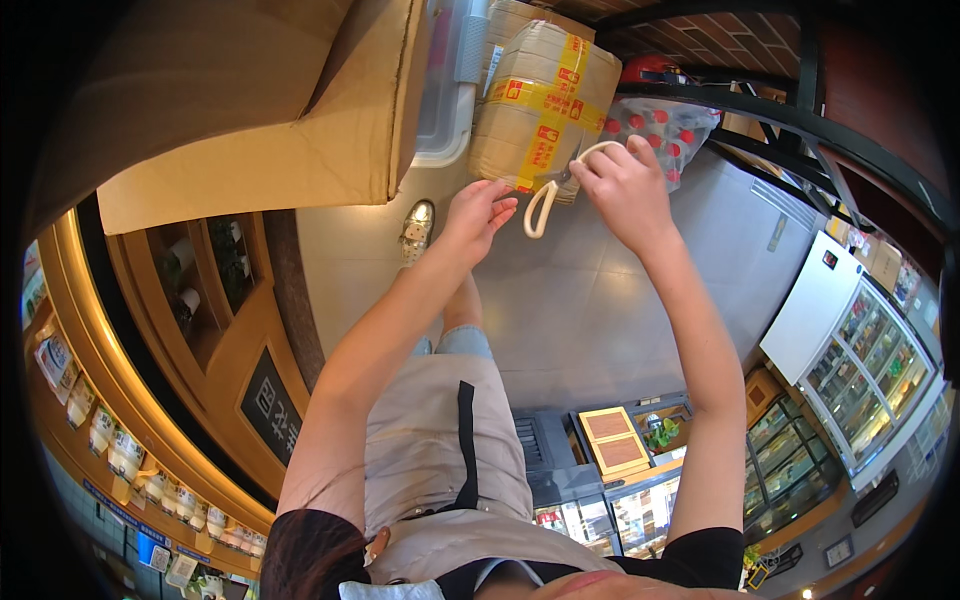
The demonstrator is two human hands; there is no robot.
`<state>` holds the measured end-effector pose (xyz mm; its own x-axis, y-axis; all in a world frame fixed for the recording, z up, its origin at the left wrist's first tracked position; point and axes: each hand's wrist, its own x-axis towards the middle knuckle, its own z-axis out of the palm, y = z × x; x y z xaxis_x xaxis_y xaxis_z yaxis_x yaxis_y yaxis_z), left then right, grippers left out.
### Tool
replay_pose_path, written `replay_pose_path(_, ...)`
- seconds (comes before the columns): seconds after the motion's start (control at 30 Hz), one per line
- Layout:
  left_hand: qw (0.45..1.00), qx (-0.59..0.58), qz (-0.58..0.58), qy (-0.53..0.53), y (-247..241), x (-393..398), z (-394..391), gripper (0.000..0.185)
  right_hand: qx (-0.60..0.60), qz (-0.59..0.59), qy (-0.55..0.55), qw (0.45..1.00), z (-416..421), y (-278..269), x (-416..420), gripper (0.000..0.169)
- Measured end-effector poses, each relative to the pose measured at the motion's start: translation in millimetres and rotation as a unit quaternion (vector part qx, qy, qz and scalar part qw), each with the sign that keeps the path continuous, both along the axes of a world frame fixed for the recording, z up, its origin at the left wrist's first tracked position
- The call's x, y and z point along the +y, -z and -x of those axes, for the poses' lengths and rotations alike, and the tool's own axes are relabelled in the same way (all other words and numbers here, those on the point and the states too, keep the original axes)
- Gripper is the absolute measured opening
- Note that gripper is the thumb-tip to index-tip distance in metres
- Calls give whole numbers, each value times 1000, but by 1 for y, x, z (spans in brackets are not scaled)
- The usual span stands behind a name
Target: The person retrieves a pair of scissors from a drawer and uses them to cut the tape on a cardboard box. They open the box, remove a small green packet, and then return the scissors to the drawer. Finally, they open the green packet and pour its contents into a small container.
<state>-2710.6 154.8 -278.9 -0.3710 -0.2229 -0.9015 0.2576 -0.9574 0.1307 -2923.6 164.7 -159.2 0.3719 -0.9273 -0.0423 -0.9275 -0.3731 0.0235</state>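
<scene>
A pair of scissors with cream handles (541, 211) is in my right hand (619, 184), whose fingers grip one handle loop at the right edge of a cardboard box. The other loop hangs free between my hands, and the blades lie mostly out of sight against the box. My left hand (480, 214) is at the box's near edge with its fingers slightly curled; nothing shows between them. The taped cardboard box (517, 124) has yellow tape with red print crossing its top.
A large open cardboard box (262, 169) juts in at upper left. Beside it is a clear plastic bin (445, 97). Shrink-wrapped bottles with red caps (671, 135) sit right of the taped box, near a black metal frame (720, 101). A wooden counter (247, 337) runs along the left.
</scene>
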Motion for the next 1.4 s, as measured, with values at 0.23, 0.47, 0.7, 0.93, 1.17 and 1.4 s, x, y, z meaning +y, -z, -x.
replay_pose_path(0.23, 995, -5, -63, -78, -11, -5, 25, 14, 22, -20, -28, 999, 9, 10, -19, 8)
replay_pose_path(0.47, 992, -113, -7, -50, -1, -1, 39, 26, 60, -102, -34, 992, 28, 8, -39, 25)
replay_pose_path(0.7, 992, -106, 25, -63, 1, 3, 39, 28, 63, -30, -55, 996, 64, 23, -75, 23)
replay_pose_path(0.93, 993, -71, 0, -95, -7, -4, 32, 28, 92, 6, -86, 992, 96, 29, -120, 26)
replay_pose_path(1.17, 984, 14, -97, -152, -5, -15, 13, 23, 164, 31, -34, 985, 131, 22, -165, 25)
replay_pose_path(1.4, 940, 103, -195, -259, -4, -14, 2, 13, -4, -97, 248, 964, 144, 49, -144, 19)
